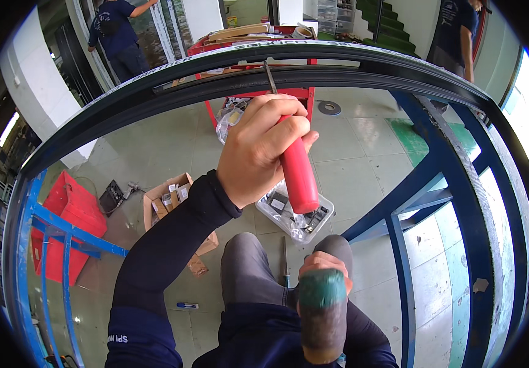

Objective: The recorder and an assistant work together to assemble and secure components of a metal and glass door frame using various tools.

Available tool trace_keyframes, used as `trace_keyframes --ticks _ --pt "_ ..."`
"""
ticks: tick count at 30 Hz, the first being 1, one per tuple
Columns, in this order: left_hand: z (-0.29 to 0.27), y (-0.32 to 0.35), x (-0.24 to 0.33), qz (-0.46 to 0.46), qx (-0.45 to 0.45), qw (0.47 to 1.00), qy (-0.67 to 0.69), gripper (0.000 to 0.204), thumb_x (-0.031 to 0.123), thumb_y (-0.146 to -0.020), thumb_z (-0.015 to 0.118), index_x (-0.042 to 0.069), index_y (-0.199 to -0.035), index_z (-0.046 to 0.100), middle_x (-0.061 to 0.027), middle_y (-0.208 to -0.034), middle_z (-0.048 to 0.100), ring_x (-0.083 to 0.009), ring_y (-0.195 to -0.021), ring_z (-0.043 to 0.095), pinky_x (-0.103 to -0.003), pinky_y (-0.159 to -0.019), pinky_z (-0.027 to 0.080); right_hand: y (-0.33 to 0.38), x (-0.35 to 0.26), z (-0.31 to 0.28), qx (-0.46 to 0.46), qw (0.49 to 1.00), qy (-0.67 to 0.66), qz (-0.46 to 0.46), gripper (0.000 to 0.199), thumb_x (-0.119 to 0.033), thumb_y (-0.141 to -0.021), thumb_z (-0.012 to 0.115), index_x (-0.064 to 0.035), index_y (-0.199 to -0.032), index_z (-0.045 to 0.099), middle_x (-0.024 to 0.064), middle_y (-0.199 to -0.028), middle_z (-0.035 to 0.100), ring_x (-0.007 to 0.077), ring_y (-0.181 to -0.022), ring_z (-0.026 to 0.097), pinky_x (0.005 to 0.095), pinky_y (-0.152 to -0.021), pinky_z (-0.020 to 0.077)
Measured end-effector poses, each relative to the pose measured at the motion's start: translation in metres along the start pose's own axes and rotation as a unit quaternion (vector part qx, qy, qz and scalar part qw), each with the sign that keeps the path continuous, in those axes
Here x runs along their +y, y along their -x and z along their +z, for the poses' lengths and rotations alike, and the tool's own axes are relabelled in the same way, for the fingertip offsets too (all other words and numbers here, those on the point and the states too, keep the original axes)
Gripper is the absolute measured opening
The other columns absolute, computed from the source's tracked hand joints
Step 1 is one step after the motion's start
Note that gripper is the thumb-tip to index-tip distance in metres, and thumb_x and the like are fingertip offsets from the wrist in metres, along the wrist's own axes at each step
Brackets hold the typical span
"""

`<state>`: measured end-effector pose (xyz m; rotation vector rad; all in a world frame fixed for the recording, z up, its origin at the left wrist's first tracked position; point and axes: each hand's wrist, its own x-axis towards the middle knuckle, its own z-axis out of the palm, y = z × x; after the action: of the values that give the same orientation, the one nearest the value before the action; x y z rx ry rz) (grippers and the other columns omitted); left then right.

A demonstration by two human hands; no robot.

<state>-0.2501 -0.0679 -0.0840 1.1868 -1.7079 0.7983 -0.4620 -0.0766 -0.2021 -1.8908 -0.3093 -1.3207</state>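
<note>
Our left hand (258, 144) wraps its fingers tight round the red plastic-handled chisel (295, 168), blade tip just beyond our knuckles, set into the dark curved metal frame (154, 92). Our right hand (323, 264) clenches the green-headed mallet (321, 306) below, poised for striking.

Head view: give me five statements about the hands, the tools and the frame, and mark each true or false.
1. The left hand grips a red-handled tool. True.
2. The tool's metal tip meets the dark frame. True.
3. The right hand is empty. False: it holds a mallet with a green, worn head.
4. The clear plastic box lies on top of the frame. False: it lies on the floor below.
5. A red crate sits on the floor to the person's left. True.
</note>
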Motion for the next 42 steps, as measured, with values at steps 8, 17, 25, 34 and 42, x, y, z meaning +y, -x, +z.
trace_keyframes --ticks 8,17,25,34,42 --pt "-0.008 0.011 -0.002 0.010 -0.028 1.000 0.007 0.027 -0.005 -0.072 0.076 0.005 -0.086 0.056 -0.0082 -0.099 0.063 -0.0284 -0.096 0.062 -0.039 -0.081 0.051 0.009 0.020 0.018 0.089 0.995 0.040 0.014 0.032 -0.007 -0.070 0.077 -0.0026 -0.092 0.054 0.0092 -0.074 0.063 0.0241 -0.052 0.056 0.0342 -0.048 0.0435" --pt "-0.006 0.003 0.002 0.010 -0.018 1.000 -0.008 0.026 -0.007 -0.072 0.075 0.006 -0.085 0.057 -0.0074 -0.097 0.062 -0.0259 -0.090 0.060 -0.036 -0.076 0.050 -0.003 0.010 0.014 0.071 0.996 0.039 0.025 0.033 -0.009 -0.071 0.077 -0.0035 -0.093 0.054 0.0094 -0.075 0.065 0.0242 -0.052 0.057 0.0333 -0.048 0.0432" --pt "-0.007 0.005 -0.001 0.013 -0.022 1.000 -0.014 0.023 0.001 -0.073 0.077 0.006 -0.088 0.061 -0.0064 -0.095 0.062 -0.0277 -0.093 0.060 -0.039 -0.079 0.051 -0.003 0.018 0.015 0.063 0.997 0.004 0.041 0.031 -0.008 -0.071 0.075 -0.0035 -0.092 0.054 0.0087 -0.073 0.063 0.0235 -0.052 0.056 0.0334 -0.048 0.0428" --pt "-0.005 0.000 0.001 0.014 -0.007 1.000 -0.018 0.025 -0.009 -0.072 0.074 0.006 -0.084 0.058 -0.0068 -0.094 0.063 -0.0251 -0.089 0.061 -0.036 -0.076 0.051 -0.014 0.021 0.008 0.030 0.999 0.041 0.014 0.029 -0.010 -0.071 0.075 -0.0045 -0.082 0.049 0.0100 -0.068 0.057 0.0249 -0.048 0.050 0.0348 -0.044 0.0373" --pt "-0.007 0.000 -0.002 0.005 -0.011 1.000 -0.024 0.025 -0.009 -0.072 0.074 0.006 -0.084 0.058 -0.0063 -0.094 0.063 -0.0248 -0.088 0.061 -0.035 -0.076 0.051 -0.017 0.013 0.012 0.044 0.998 0.046 0.011 0.022 -0.006 -0.071 0.072 -0.0035 -0.081 0.052 0.0064 -0.063 0.049 0.0231 -0.048 0.046 0.0356 -0.043 0.0355"
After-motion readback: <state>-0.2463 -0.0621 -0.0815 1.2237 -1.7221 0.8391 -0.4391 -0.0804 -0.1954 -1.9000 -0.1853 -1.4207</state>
